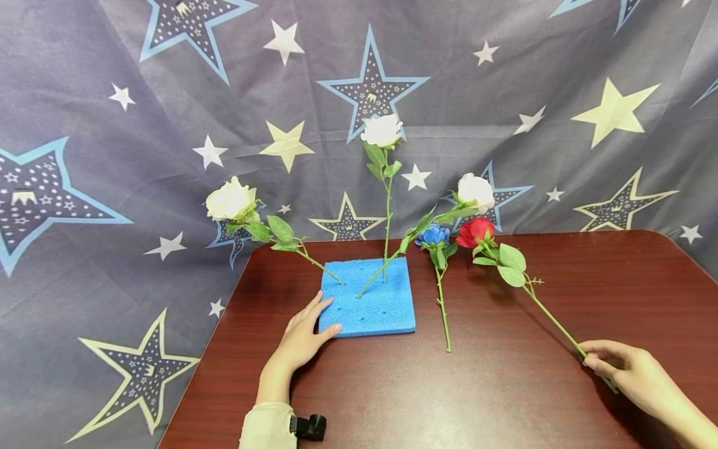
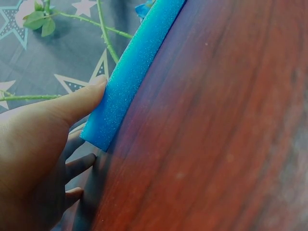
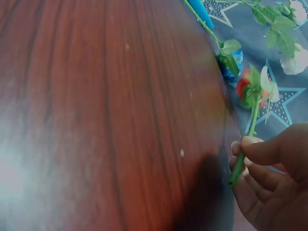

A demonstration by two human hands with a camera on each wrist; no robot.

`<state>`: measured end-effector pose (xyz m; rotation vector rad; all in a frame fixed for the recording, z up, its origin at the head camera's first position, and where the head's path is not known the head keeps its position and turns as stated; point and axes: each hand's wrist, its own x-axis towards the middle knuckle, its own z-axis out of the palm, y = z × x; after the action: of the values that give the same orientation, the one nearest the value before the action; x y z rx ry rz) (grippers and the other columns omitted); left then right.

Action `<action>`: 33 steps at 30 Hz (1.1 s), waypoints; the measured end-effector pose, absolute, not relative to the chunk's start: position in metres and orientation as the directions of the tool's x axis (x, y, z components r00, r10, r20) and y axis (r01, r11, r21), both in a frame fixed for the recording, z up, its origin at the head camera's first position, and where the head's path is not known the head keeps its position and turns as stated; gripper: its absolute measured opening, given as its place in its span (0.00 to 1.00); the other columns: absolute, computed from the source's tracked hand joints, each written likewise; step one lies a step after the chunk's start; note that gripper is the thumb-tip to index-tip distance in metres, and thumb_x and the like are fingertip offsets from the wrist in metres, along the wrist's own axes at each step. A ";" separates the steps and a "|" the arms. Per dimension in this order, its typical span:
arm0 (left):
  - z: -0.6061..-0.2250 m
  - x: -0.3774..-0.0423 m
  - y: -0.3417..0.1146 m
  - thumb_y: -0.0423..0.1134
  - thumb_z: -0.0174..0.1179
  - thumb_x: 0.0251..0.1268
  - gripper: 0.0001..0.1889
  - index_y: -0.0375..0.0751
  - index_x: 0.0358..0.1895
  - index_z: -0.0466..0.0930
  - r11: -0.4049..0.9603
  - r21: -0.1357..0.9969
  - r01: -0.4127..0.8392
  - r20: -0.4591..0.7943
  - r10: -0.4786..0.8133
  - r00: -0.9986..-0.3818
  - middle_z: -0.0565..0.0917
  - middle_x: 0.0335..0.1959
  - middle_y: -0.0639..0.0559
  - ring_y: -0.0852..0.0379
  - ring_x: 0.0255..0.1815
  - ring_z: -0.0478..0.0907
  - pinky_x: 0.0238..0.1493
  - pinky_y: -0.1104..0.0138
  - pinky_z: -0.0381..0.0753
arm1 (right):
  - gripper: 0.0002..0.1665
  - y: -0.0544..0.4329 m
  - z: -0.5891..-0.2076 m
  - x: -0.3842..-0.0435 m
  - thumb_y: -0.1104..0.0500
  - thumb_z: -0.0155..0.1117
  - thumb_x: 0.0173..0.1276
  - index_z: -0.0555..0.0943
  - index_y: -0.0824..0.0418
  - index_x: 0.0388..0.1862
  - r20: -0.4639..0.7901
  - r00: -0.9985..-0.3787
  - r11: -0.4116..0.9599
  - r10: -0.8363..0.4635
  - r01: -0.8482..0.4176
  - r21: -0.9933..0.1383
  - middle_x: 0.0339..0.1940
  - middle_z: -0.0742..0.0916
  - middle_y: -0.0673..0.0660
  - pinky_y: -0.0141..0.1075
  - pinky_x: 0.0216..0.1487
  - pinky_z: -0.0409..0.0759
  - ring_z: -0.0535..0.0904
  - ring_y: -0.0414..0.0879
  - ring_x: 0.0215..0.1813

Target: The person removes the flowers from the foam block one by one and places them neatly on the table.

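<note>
My right hand (image 1: 639,374) pinches the lower stem of a red rose (image 1: 476,231) between thumb and fingers. The stem slants up to the left, its cut end sticking out below my fingers in the right wrist view. My left hand (image 1: 303,333) rests at the left edge and front left corner of a blue foam block (image 1: 370,321), thumb against the front corner, other fingers stretched along the side. Three white roses stand in the foam: one leaning left (image 1: 231,199), one upright (image 1: 382,131), one leaning right (image 1: 475,191). Several small holes show in the foam's top.
A blue flower (image 1: 434,236) with a green stem lies on the brown wooden table (image 1: 505,386), right of the foam. Behind the table hangs a grey cloth (image 1: 449,37) with a star print. A black wrist camera (image 1: 308,427) sits at my left sleeve.
</note>
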<state>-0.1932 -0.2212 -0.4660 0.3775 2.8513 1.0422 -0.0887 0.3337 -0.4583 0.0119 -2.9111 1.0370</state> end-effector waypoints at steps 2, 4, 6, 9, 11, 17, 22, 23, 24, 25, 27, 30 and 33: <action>-0.466 -0.193 -0.221 0.58 0.59 0.69 0.36 0.52 0.77 0.61 0.739 0.643 0.203 0.007 0.260 -0.966 0.49 0.81 0.50 0.36 0.78 0.47 0.72 0.38 0.43 | 0.13 0.331 -0.457 -0.090 0.63 0.65 0.70 0.83 0.70 0.50 0.041 -0.999 0.776 0.011 -0.018 -0.631 0.32 0.88 0.54 0.32 0.24 0.71 0.75 0.33 0.26; -0.466 -0.193 -0.222 0.58 0.59 0.69 0.36 0.53 0.77 0.60 0.741 0.642 0.199 -0.001 0.261 -0.965 0.49 0.81 0.50 0.37 0.78 0.47 0.72 0.38 0.43 | 0.13 0.327 -0.457 -0.090 0.63 0.65 0.70 0.83 0.70 0.50 0.040 -0.999 0.771 0.013 -0.015 -0.637 0.32 0.88 0.53 0.32 0.24 0.71 0.74 0.33 0.25; -0.466 -0.194 -0.221 0.58 0.59 0.69 0.37 0.53 0.77 0.60 0.744 0.639 0.196 -0.007 0.261 -0.965 0.49 0.81 0.51 0.37 0.78 0.47 0.72 0.38 0.44 | 0.14 0.325 -0.457 -0.090 0.62 0.65 0.70 0.83 0.70 0.50 0.034 -0.999 0.766 0.014 -0.011 -0.642 0.32 0.87 0.52 0.32 0.24 0.70 0.73 0.34 0.25; -0.466 -0.193 -0.221 0.58 0.59 0.69 0.37 0.53 0.77 0.60 0.743 0.640 0.195 -0.007 0.260 -0.966 0.49 0.81 0.51 0.36 0.78 0.47 0.72 0.37 0.44 | 0.14 0.322 -0.458 -0.091 0.62 0.65 0.71 0.83 0.70 0.50 0.046 -0.999 0.758 0.016 -0.018 -0.652 0.30 0.86 0.50 0.32 0.24 0.69 0.71 0.35 0.24; -0.465 -0.193 -0.220 0.58 0.59 0.69 0.36 0.53 0.77 0.61 0.743 0.640 0.197 -0.001 0.257 -0.966 0.50 0.81 0.50 0.35 0.77 0.48 0.71 0.36 0.45 | 0.14 0.319 -0.457 -0.092 0.62 0.65 0.71 0.83 0.70 0.49 0.053 -0.998 0.755 0.019 -0.021 -0.656 0.30 0.86 0.51 0.32 0.24 0.70 0.72 0.34 0.24; -0.465 -0.192 -0.219 0.58 0.59 0.69 0.36 0.53 0.76 0.62 0.744 0.637 0.201 0.010 0.253 -0.968 0.51 0.80 0.49 0.34 0.77 0.49 0.70 0.35 0.46 | 0.14 0.307 -0.457 -0.095 0.63 0.64 0.71 0.82 0.72 0.50 0.052 -0.998 0.728 0.021 -0.021 -0.686 0.29 0.86 0.52 0.33 0.23 0.70 0.72 0.37 0.19; -0.464 -0.191 -0.220 0.59 0.58 0.69 0.36 0.53 0.77 0.62 0.746 0.637 0.194 0.003 0.249 -0.968 0.51 0.81 0.49 0.34 0.77 0.49 0.69 0.34 0.46 | 0.14 0.299 -0.458 -0.098 0.64 0.63 0.71 0.82 0.71 0.52 0.052 -0.998 0.721 0.020 -0.022 -0.693 0.30 0.86 0.53 0.33 0.23 0.68 0.72 0.38 0.18; -0.464 -0.191 -0.220 0.59 0.58 0.69 0.36 0.53 0.77 0.62 0.746 0.637 0.193 0.002 0.249 -0.968 0.50 0.81 0.49 0.34 0.77 0.49 0.69 0.34 0.46 | 0.14 0.298 -0.458 -0.098 0.64 0.63 0.71 0.82 0.71 0.52 0.050 -0.998 0.719 0.024 -0.018 -0.694 0.30 0.86 0.53 0.33 0.23 0.69 0.72 0.38 0.18; -0.464 -0.191 -0.220 0.59 0.58 0.69 0.36 0.52 0.77 0.62 0.746 0.637 0.193 0.001 0.250 -0.968 0.50 0.81 0.49 0.34 0.77 0.48 0.70 0.34 0.46 | 0.15 0.297 -0.459 -0.099 0.64 0.63 0.71 0.82 0.71 0.52 0.042 -0.999 0.718 0.024 -0.012 -0.695 0.30 0.86 0.54 0.33 0.23 0.69 0.72 0.38 0.18; -0.464 -0.191 -0.220 0.59 0.58 0.69 0.36 0.52 0.77 0.62 0.747 0.637 0.193 0.001 0.250 -0.968 0.51 0.81 0.48 0.33 0.77 0.49 0.69 0.34 0.46 | 0.15 0.296 -0.459 -0.099 0.63 0.63 0.72 0.82 0.71 0.53 0.034 -0.999 0.719 0.024 -0.006 -0.695 0.29 0.86 0.53 0.33 0.24 0.69 0.72 0.38 0.19; -0.463 -0.190 -0.220 0.59 0.58 0.69 0.36 0.52 0.77 0.62 0.746 0.637 0.194 0.000 0.251 -0.968 0.51 0.81 0.48 0.33 0.77 0.49 0.70 0.35 0.46 | 0.16 0.293 -0.458 -0.100 0.63 0.63 0.72 0.81 0.71 0.54 0.017 -1.000 0.713 0.021 0.003 -0.702 0.28 0.86 0.53 0.33 0.25 0.69 0.72 0.38 0.19; -0.463 -0.191 -0.220 0.59 0.59 0.69 0.36 0.52 0.77 0.61 0.746 0.636 0.196 0.003 0.252 -0.968 0.50 0.81 0.49 0.34 0.77 0.49 0.70 0.35 0.46 | 0.17 0.288 -0.457 -0.100 0.62 0.63 0.72 0.81 0.72 0.54 -0.012 -1.000 0.697 0.006 0.013 -0.717 0.26 0.85 0.52 0.33 0.24 0.69 0.72 0.39 0.19; -0.463 -0.191 -0.220 0.58 0.59 0.69 0.36 0.53 0.77 0.61 0.747 0.635 0.197 0.005 0.251 -0.968 0.50 0.81 0.49 0.34 0.77 0.49 0.70 0.35 0.46 | 0.17 0.283 -0.456 -0.101 0.62 0.63 0.71 0.81 0.72 0.54 -0.031 -0.999 0.680 -0.012 0.015 -0.733 0.29 0.86 0.52 0.33 0.24 0.70 0.73 0.39 0.20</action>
<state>-0.1914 -0.2204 -0.4635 0.3674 2.8611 1.0252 -0.1009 0.2831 -0.4559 -0.0028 -2.9100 1.2694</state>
